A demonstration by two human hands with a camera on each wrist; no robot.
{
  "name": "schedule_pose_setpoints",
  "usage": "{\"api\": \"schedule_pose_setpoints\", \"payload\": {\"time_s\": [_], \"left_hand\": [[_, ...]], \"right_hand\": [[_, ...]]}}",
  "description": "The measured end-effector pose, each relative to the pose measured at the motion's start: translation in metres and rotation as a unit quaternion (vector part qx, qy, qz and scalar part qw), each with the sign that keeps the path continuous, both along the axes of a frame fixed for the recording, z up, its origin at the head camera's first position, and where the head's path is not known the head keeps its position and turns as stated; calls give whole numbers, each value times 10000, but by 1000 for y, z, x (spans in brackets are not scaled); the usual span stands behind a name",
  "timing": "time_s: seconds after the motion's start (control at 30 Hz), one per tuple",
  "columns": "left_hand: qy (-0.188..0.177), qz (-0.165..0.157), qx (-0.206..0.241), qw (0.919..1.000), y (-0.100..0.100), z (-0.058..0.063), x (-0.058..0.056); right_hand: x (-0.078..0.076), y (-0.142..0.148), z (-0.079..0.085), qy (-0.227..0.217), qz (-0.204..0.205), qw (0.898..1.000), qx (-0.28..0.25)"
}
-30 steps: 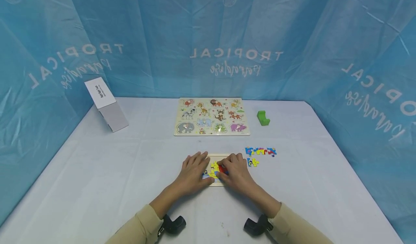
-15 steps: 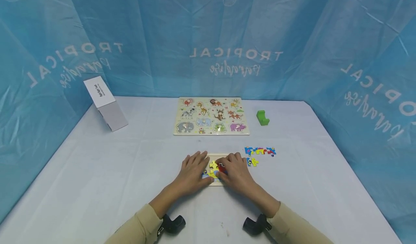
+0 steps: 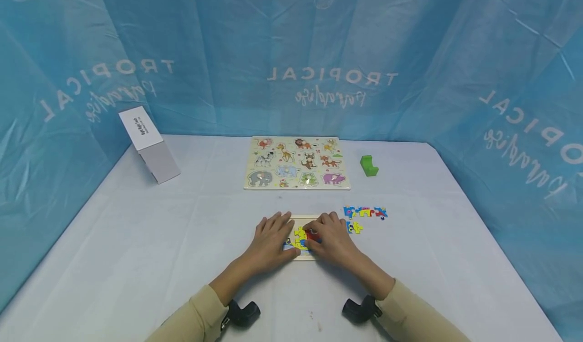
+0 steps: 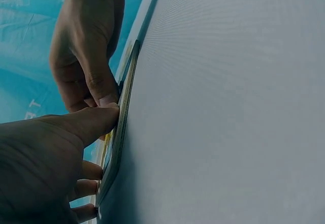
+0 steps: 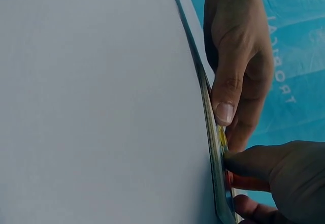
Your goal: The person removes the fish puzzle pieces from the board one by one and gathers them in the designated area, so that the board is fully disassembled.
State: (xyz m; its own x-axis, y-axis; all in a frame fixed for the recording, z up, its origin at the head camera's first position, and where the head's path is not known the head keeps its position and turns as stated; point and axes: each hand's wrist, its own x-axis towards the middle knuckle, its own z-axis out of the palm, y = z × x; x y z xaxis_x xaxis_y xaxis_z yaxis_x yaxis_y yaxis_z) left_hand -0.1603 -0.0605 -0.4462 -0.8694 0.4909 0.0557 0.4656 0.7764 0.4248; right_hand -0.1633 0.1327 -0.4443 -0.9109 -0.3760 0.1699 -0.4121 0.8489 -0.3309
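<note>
Above the table (image 3: 136, 241), both hands (image 3: 269, 241) (image 3: 332, 242) angle inward.

Blue curtain (image 3: 241, 38) bore white lettering, mirrored: "TROPICAL Paradise" at left and centre, "OPICAL Paradise" at right, first letters cut off by frame edge. White box (image 3: 149, 144) carried dark print on top, too small to read surely. Wrist views showed partial curtain letters.
</note>
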Motion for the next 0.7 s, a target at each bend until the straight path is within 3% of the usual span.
{"api": "schedule_pose_setpoints", "payload": {"time_s": [0.3, 0.7], "left_hand": [[-46, -9, 10, 10000, 0, -2, 1], [44, -7, -22, 10000, 0, -3, 0]], "right_hand": [[-1, 0, -2, -15, -9, 10000, 75], [4, 16, 3, 73, -174, 9976, -669]]}}
